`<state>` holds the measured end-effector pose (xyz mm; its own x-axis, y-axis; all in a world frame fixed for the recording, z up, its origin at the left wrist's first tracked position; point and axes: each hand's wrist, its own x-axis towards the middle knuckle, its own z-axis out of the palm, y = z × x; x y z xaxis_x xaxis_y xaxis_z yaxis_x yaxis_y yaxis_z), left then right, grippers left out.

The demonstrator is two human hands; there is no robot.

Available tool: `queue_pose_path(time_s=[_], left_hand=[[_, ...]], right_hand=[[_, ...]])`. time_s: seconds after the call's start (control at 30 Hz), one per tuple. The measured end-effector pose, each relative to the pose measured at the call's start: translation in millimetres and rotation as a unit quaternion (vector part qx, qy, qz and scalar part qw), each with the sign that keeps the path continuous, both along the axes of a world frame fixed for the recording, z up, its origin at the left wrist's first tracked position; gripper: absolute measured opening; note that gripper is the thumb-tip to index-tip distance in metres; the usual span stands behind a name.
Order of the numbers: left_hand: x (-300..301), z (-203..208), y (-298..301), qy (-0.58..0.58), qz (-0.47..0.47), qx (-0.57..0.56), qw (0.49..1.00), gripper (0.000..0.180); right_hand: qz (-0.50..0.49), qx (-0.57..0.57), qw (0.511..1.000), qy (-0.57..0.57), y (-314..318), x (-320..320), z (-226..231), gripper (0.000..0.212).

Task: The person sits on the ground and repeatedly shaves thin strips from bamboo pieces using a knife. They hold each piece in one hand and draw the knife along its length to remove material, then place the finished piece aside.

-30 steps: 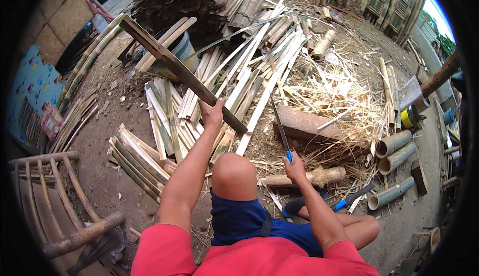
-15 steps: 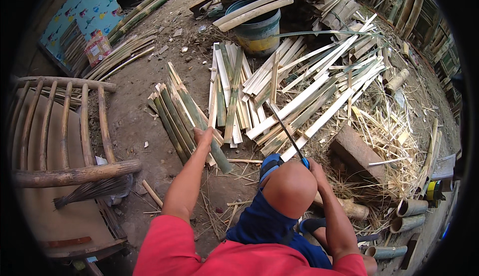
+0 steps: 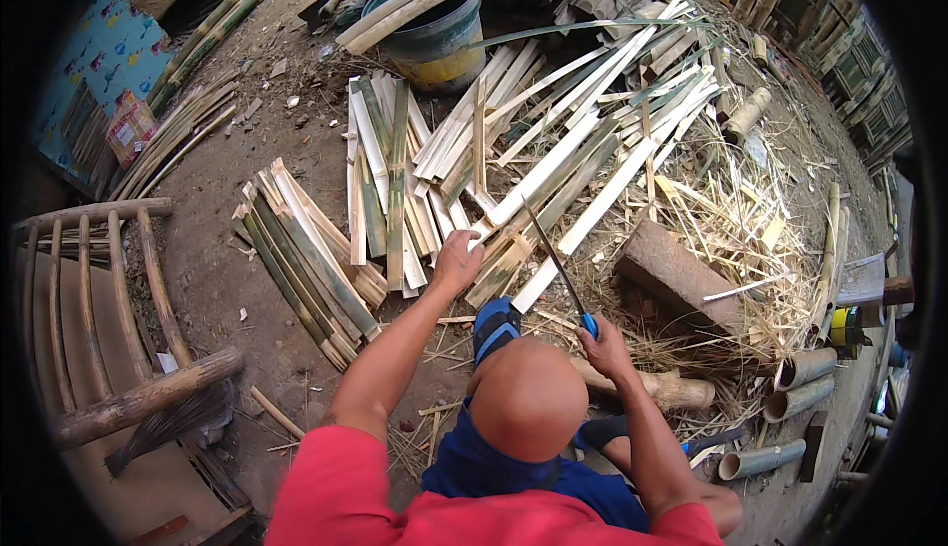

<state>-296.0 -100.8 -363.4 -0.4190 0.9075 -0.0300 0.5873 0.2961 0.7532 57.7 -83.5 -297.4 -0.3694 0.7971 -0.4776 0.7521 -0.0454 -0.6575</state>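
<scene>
My left hand [image 3: 459,262] is at the near end of a long pale bamboo strip [image 3: 538,191], its fingers closed around that end. My right hand [image 3: 604,344] grips the blue handle of a long, thin, dark-bladed knife [image 3: 555,260]. The blade points up and forward across the bamboo strips. Left of my left hand lies a bundle of green and pale split bamboo pieces [image 3: 301,250]. Ahead of that hand, a second pile of bamboo strips [image 3: 395,181] rests on the ground.
A brown block [image 3: 676,274] sits at right beside a heap of pale shavings [image 3: 741,220]. Beyond the strips stands a bucket [image 3: 430,47] with two bamboo lengths across it. A bamboo frame [image 3: 148,358] is at left. Cut bamboo tubes [image 3: 760,459] lie at lower right.
My left hand has let go of a green bamboo piece on the left bundle and moved right to the long pale strip. The knife stays in my right hand. The view has shifted right.
</scene>
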Motion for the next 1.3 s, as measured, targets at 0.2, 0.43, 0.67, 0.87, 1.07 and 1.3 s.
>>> queue_pose_path(time_s=[0.2,0.43,0.67,0.87,1.07,1.3], left_hand=[[93,-29,62,0.144,-0.053,-0.22,0.963,0.061],[98,-14,85,-0.034,0.032,-0.214,0.976,0.038],[90,29,80,0.073,-0.104,-0.22,0.967,0.038],[105,2,90,0.088,-0.154,-0.192,0.965,0.039],[127,-34,87,0.193,-0.193,-0.207,0.94,0.065],[132,-44,113,0.219,-0.171,-0.252,0.927,0.042]], right_hand=[[-0.124,-0.05,0.991,0.018,-13,44,-21,0.031],[-0.205,-0.042,0.975,0.073,-38,86,-46,0.024],[-0.208,0.02,0.964,0.165,-61,101,-26,0.021],[-0.25,-0.049,0.959,0.127,-62,113,13,0.025],[-0.277,-0.087,0.951,0.11,-50,108,12,0.023],[-0.268,-0.054,0.956,0.102,-47,104,-18,0.022]])
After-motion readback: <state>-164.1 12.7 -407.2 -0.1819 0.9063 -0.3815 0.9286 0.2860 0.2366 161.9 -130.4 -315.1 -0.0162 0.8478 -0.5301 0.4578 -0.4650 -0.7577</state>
